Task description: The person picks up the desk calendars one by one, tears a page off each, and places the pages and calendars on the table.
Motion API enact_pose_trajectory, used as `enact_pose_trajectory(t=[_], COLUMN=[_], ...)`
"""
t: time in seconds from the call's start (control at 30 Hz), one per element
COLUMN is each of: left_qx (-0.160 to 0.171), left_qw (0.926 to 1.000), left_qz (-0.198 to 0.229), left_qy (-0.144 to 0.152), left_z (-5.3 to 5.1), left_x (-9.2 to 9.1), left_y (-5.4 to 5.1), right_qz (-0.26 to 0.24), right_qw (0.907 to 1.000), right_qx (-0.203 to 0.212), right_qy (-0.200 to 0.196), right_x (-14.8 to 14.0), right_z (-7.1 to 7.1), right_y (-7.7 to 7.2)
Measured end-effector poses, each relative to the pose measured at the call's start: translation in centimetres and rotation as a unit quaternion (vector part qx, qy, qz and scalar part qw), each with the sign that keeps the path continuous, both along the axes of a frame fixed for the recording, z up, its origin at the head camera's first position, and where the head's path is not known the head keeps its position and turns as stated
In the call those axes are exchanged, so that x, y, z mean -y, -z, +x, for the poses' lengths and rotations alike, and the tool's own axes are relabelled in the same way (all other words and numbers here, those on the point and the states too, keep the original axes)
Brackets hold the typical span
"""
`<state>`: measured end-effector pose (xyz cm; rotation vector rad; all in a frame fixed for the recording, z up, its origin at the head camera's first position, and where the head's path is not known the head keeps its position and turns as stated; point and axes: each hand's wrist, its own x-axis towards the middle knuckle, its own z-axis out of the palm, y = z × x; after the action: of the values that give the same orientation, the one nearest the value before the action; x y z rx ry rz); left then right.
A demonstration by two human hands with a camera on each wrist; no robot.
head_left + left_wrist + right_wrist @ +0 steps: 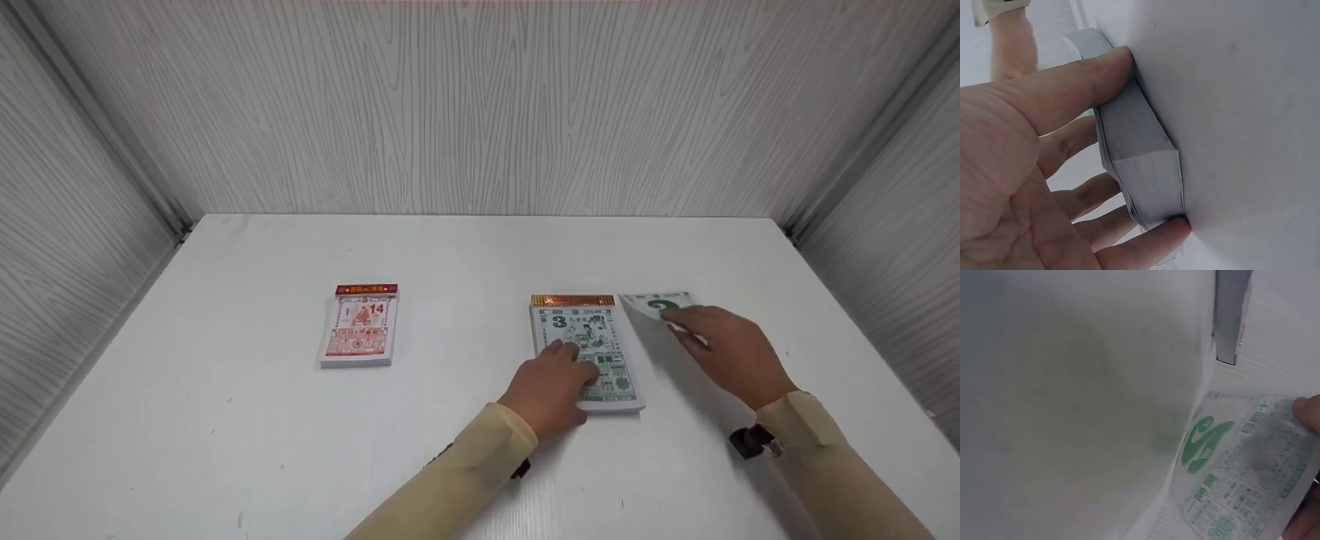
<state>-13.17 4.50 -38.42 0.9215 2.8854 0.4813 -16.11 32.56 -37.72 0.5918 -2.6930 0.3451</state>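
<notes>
A thick calendar pad (609, 390) with an orange-gold header shows a green 3. My left hand (549, 386) lies over its lower left part; in the left wrist view, the thumb and little finger of that hand (1010, 152) press the edges of the page block (1148, 174). To the right of the pad, my right hand (727, 352) pinches a loose thin sheet (652, 301) with a green 2. The right wrist view shows this sheet (1241, 472) hanging bent from the fingers of the right hand (1309, 416).
A smaller calendar pad (358, 330) with a red header and a red 14 lies on the left of the white table (262, 420). Grey wood-grain panels (480, 112) stand behind and at both sides.
</notes>
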Motion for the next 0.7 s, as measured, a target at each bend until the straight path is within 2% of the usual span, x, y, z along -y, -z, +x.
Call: enact_pose_trajectory(t=[0.1,0.23,0.37,0.57,0.7], left_qx=[0.002,0.000,-0.008,-0.010,-0.009], left_qw=[1.0000,1.0000,1.0000,0.9999,0.9999], left_qz=[0.001,0.002,-0.002,-0.006,-0.007], left_qy=[-0.002,-0.003,0.001,0.007,0.003], left_z=[0.0,0.1,0.1,0.0,0.0], left_x=[0.0,-0.1,-0.1,-0.2,-0.1], left_y=[0.0,0.1,0.3,0.3,0.0], right_qz=[0.037,0.070,0.057,0.012,0.035], right_qw=[0.9966,0.9858,0.9746,0.9755,0.9710], right_qx=[0.074,0.150,0.214,0.219,0.236], right_qy=[-0.004,-0.027,-0.036,-0.008,-0.013], right_x=[-0.1,-0.1,0.0,0.0,0.2], right_z=[0.3,0.6,0.9,0.5,-0.2], right_y=[0.5,0.8,0.7,-0.2,0.0])
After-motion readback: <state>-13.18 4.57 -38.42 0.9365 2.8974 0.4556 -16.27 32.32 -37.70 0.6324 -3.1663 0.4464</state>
